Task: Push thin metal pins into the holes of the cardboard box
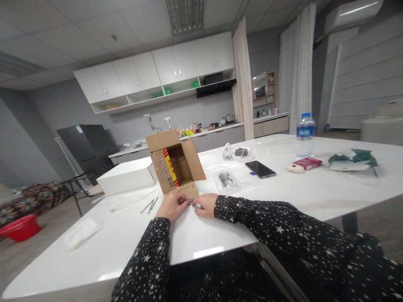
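An open cardboard box stands on the white table in front of me, its flaps folded out. Rows of small silvery dots mark its left flap, and several dark dots run along the front flap. At that front flap's near edge, my left hand is closed, thumb and fingers curled at a small metal piece. From the right, my right hand pinches at the same piece with bent fingers. The piece is mostly hidden, so its kind is unclear. Thin metal rods lie left of my left hand.
A white box stands at the left, near crumpled white plastic. Clear bags with small metal parts, a phone, a pink pack and a water bottle are on the right.
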`<action>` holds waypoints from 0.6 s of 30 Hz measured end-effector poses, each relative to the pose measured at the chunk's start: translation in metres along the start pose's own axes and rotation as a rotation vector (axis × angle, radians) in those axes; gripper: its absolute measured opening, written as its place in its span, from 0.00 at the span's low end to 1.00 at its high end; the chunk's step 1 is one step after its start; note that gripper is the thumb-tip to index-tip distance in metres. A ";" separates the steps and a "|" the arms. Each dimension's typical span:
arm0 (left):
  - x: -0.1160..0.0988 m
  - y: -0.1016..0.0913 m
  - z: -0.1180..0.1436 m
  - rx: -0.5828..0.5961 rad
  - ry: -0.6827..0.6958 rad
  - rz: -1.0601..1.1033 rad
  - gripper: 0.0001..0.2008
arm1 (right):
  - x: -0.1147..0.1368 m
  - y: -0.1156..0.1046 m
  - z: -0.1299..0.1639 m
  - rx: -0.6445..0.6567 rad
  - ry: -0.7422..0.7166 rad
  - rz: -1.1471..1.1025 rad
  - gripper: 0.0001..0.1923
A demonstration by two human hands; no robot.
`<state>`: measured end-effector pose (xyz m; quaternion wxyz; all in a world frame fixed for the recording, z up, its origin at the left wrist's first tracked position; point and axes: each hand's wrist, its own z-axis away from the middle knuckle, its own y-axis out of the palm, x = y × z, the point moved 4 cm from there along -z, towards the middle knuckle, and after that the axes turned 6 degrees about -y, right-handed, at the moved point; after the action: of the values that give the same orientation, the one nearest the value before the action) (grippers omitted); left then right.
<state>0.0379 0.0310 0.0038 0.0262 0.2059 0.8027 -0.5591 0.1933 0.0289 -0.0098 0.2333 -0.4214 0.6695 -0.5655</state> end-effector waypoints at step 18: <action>0.003 0.006 0.000 0.050 -0.005 0.055 0.09 | -0.003 0.004 -0.002 -0.007 -0.015 0.014 0.18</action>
<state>0.0375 0.0335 -0.0026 0.0383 0.2271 0.7825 -0.5785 0.1918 0.0325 -0.0137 0.2408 -0.4214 0.6727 -0.5585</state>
